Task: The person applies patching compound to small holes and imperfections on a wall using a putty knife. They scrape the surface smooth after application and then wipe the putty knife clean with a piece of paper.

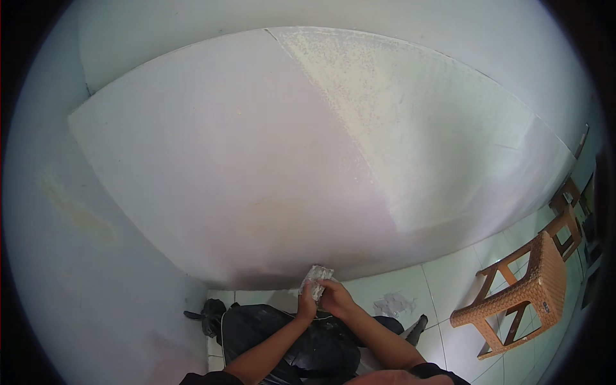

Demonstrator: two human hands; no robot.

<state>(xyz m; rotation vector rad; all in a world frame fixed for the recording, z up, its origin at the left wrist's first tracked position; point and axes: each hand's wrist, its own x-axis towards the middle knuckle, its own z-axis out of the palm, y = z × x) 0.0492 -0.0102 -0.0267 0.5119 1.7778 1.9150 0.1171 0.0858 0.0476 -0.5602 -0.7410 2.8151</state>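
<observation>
Low in front of my lap, both hands grip a small flat whitish-grey piece (319, 274) with a patchy, dusty surface; its exact kind I cannot make out. My left hand (308, 303) closes on its left side, thumb pointing up. From the right, my right hand (335, 297) pinches its other edge with bent fingers. Beyond them rises a broad wall panel (212, 160), pinkish-white on the left. Its right part carries a paler, greenish-white patch (423, 128) with a rough, speckled left border. The piece is apart from the panel.
At right stands a brown woven-pattern plastic stool (539, 282). Greyish-white scraps or dust (394, 304) lie on the tiled floor (404, 279). A black item (213, 316) sits left of my dark-trousered legs (263, 333). A side wall (83, 256) bounds the left.
</observation>
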